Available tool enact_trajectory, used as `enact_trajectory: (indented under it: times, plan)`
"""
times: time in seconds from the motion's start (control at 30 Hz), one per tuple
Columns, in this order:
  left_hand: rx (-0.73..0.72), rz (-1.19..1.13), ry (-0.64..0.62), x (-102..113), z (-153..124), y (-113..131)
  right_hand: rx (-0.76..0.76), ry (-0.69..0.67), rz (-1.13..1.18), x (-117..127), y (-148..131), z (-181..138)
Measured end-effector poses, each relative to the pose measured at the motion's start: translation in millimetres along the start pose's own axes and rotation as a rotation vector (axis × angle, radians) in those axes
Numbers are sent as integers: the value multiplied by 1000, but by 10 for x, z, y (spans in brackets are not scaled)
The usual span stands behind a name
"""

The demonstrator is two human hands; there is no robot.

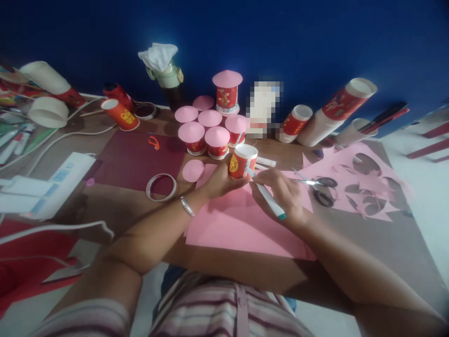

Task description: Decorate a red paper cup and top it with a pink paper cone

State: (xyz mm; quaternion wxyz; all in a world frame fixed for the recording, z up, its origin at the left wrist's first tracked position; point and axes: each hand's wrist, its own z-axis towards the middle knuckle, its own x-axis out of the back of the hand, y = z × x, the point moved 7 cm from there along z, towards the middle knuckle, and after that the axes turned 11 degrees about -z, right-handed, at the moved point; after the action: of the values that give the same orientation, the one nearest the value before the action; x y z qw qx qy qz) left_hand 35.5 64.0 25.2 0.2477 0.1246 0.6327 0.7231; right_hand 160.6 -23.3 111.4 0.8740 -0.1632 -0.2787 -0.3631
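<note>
My left hand (218, 180) is wrapped round a small red paper cup (242, 160) with a gold pattern, held upside down on a pink paper sheet (242, 224). My right hand (282, 194) grips a white pen with a teal end (268, 199), its tip touching the cup's side. Scissors (317, 185) lie just right of my right hand. A pink paper disc (193, 170) lies left of my left hand.
Behind stand several red cups with pink cone lids (210, 133). A tape ring (161, 186) lies on a dark red sheet (133, 159). Cut pink paper scraps (361, 182) sit at right, stacked cups (336, 110) at back right, a power strip (52, 182) at left.
</note>
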Motion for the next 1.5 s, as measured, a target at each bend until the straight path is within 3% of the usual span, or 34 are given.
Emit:
enact_trajectory:
  times: [0.83, 1.2, 1.5]
  plan:
    - [-48, 30, 41, 33, 14, -72, 7, -78, -19, -132, -33, -34]
    - [-23, 33, 27, 37, 2, -75, 10, -2, 5, -35, -18, -1]
    - [-52, -15, 5, 2, 14, -43, -3, -50, 21, -57, 20, 1]
